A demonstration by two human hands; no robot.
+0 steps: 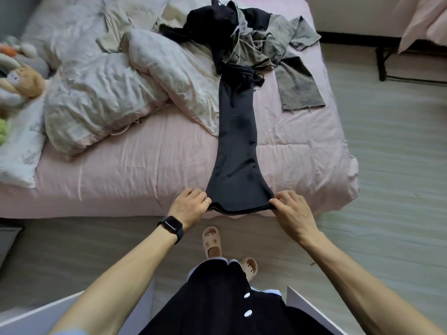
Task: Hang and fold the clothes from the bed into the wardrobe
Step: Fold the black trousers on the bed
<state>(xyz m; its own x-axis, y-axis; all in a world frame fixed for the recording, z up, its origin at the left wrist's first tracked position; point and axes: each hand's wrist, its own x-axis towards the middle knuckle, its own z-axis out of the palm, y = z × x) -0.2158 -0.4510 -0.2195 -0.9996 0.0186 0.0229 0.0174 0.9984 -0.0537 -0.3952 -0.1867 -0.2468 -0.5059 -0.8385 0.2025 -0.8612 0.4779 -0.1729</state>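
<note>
Black trousers (235,131) lie stretched lengthwise on the pink bed (121,175), centre of frame, waistband up by the clothes pile (244,37) at upper centre. Left hand (189,206) and right hand (291,209) each pinch a hem corner at the bed's near edge, both grips clenched on fabric. For a clean fold: probably keep even tension, align leg seams, then carry hem up to waistband without dragging the pile.

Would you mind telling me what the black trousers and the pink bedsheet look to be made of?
Black trousers: apparently a smooth, matte knit or synthetic fabric; it lies flat with few creases. Pink bedsheet: probably woven cotton, matte, covered in fine wrinkles.
</note>
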